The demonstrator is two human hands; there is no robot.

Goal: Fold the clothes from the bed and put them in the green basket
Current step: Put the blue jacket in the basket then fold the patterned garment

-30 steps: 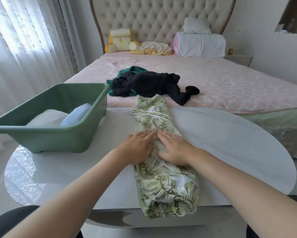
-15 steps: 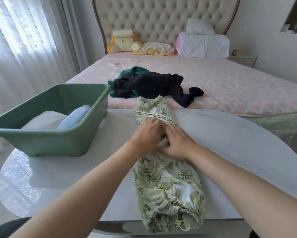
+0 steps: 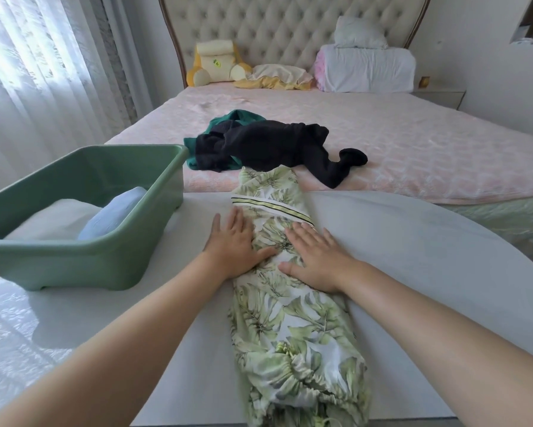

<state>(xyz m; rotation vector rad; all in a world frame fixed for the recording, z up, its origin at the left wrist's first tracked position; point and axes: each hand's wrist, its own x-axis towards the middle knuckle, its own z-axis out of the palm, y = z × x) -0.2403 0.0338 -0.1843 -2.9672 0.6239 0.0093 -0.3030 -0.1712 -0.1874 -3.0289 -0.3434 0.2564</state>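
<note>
A long green leaf-print garment lies folded into a narrow strip down the middle of the white table, its far end reaching the bed. My left hand lies flat with straight fingers on the strip's left edge. My right hand presses flat on the strip beside it. The green basket stands on the table's left side and holds a white folded item and a light blue one. On the pink bed lie a black garment and a dark green one under it.
Pillows, a yellow cushion and a white bundle sit at the tufted headboard. Sheer curtains hang at the left. A nightstand stands right of the bed. The table's right half is bare.
Both hands have slid up the leaf-print strip toward the bed and spread apart, going from fingertips together to lying flat side by side. The camera has tilted closer.
</note>
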